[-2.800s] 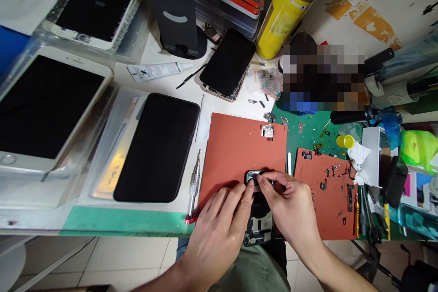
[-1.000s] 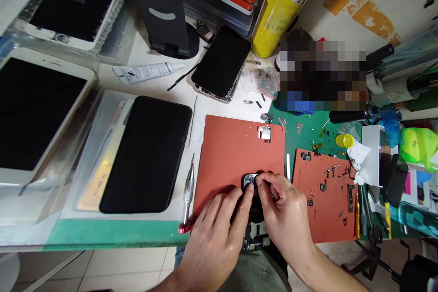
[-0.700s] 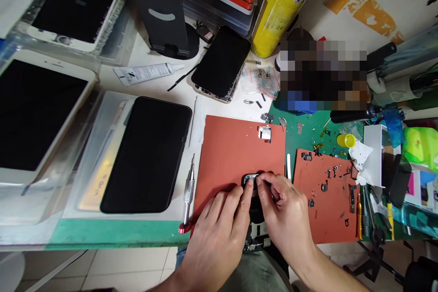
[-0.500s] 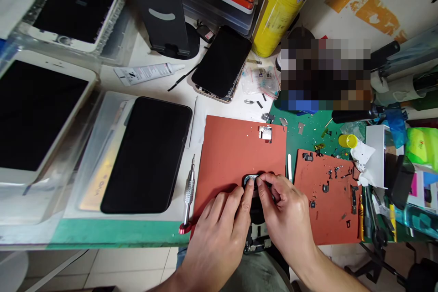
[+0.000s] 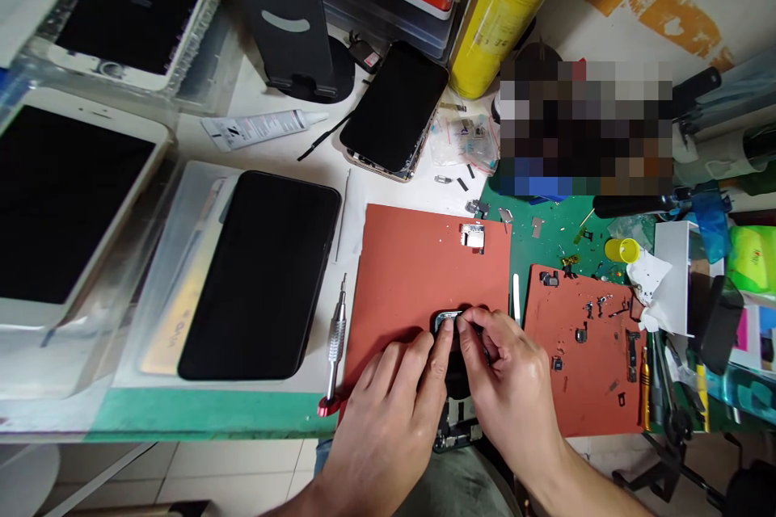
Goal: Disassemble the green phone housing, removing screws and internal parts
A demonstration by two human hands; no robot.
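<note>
Pinching the phone part (image 5: 449,320), both hands (image 5: 381,428) (image 5: 506,388) sit closer.

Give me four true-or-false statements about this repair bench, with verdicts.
1. The left hand and right hand pinch a small dark metal part above an opened phone. True.
2. The right hand grips a screwdriver. False: the screwdriver lies beside the orange-red mat.
3. A silver metal part lies on the mat. True.
4. An adhesive tube lies on the mat. False: the adhesive tube lies off it, left of the dark-screened phone.
</note>
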